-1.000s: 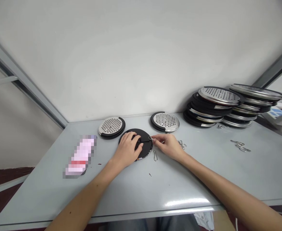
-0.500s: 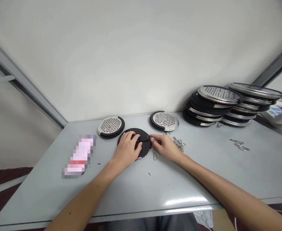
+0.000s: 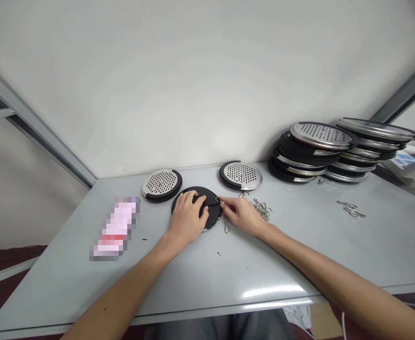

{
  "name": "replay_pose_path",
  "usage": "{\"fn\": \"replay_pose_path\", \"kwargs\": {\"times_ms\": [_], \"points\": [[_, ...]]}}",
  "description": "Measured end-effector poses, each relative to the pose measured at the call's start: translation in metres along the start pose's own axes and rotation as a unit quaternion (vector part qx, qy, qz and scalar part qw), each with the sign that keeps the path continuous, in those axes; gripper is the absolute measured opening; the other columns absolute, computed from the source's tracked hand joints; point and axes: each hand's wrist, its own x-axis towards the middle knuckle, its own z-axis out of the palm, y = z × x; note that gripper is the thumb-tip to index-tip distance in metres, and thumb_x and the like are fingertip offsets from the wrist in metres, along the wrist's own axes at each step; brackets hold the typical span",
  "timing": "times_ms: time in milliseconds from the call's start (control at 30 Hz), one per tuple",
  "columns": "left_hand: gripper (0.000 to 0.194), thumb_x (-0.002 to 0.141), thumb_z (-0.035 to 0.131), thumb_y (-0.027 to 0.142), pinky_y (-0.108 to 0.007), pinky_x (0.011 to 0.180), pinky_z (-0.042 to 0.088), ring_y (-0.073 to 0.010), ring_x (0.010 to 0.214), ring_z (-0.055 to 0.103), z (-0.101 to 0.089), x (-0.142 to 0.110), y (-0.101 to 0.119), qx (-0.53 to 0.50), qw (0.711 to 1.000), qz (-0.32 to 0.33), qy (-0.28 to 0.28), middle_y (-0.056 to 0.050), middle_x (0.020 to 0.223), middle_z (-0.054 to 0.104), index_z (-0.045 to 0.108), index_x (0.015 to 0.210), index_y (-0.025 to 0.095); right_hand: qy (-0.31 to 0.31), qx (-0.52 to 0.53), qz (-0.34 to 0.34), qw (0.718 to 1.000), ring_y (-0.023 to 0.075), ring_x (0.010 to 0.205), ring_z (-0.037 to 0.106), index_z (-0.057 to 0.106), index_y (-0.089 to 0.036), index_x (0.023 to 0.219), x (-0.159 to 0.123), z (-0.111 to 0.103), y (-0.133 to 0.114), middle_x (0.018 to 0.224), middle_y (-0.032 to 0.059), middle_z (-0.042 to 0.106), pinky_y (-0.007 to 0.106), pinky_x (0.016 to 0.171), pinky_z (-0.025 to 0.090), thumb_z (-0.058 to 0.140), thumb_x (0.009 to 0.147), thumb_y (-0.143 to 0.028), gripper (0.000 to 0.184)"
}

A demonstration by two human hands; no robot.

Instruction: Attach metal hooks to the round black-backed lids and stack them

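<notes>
A round black disc (image 3: 209,213) lies face down on the grey table (image 3: 299,255), a thin chrome rim showing at its near edge. My left hand (image 3: 188,218) rests flat on top of the disc, fingers spread, pressing it down. My right hand (image 3: 241,213) is at the disc's right edge, its fingertips pinched on a small metal wire clip (image 3: 219,201) where it meets the rim. Another loose wire clip (image 3: 226,226) lies on the table just below my right hand.
Two perforated steel discs with black rims, the left one (image 3: 162,183) and the right one (image 3: 241,175), lie behind. Tall stacks of such discs (image 3: 342,151) stand at the back right. Piles of wire clips, one (image 3: 262,208) near my right hand, another (image 3: 351,209) farther right. A pink blurred packet (image 3: 115,229) lies left.
Both hands stay on the black disc and clip with only tiny finger shifts. The view has tilted slightly, so everything sits a little higher in the picture.
</notes>
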Motion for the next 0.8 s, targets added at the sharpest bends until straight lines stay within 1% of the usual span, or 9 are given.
{"fn": "replay_pose_path", "kwargs": {"times_ms": [200,367,567,667,800], "points": [[0.031,0.090,0.047,0.026,-0.044,0.100,0.040,-0.0257,0.110,0.050,0.000,0.000,0.001,-0.003,1.000,-0.005,0.001,-0.011,0.112,0.056,0.062,0.115,0.018,0.017,-0.070,0.030,0.997,0.0105,0.047,0.035,0.071,-0.015,0.081,0.005,0.002,-0.006,0.051,-0.0006,0.053,0.023,0.052,0.029,0.041,0.083,-0.023,0.031],[0.030,0.089,0.048,0.027,-0.044,0.098,0.041,-0.0253,0.109,0.050,-0.001,-0.001,0.001,-0.011,1.000,-0.012,0.005,-0.009,0.112,0.056,0.063,0.115,0.020,0.014,-0.112,0.035,0.993,0.0116,0.048,0.041,0.071,-0.017,0.081,0.006,0.003,-0.010,0.052,0.0012,0.056,0.024,0.053,0.027,0.040,0.084,-0.024,0.032],[0.029,0.089,0.049,0.026,-0.043,0.097,0.042,-0.0255,0.109,0.050,-0.001,-0.001,0.002,-0.010,1.000,-0.018,0.004,-0.009,0.112,0.056,0.064,0.113,0.019,0.009,-0.198,0.049,0.979,0.0126,0.049,0.046,0.063,-0.018,0.066,0.007,0.002,-0.013,0.055,0.0034,0.060,0.026,0.051,0.022,0.042,0.085,-0.023,0.028],[0.029,0.089,0.049,0.027,-0.043,0.097,0.042,-0.0258,0.109,0.050,0.000,0.000,0.003,-0.006,1.000,-0.020,0.005,-0.010,0.111,0.056,0.064,0.112,0.019,-0.003,-0.245,0.042,0.969,0.0140,0.054,0.052,0.062,-0.018,0.072,0.007,0.001,-0.015,0.062,0.0044,0.063,0.027,0.052,0.021,0.041,0.088,-0.023,0.026],[0.030,0.089,0.049,0.028,-0.044,0.098,0.041,-0.0264,0.109,0.050,0.001,0.000,0.003,-0.004,1.000,-0.019,0.006,-0.010,0.112,0.056,0.063,0.113,0.019,-0.050,-0.300,0.017,0.952,0.0152,0.061,0.057,0.059,-0.016,0.086,0.007,-0.003,-0.021,0.077,0.0063,0.067,0.029,0.052,0.020,0.039,0.091,-0.019,0.021]]}}
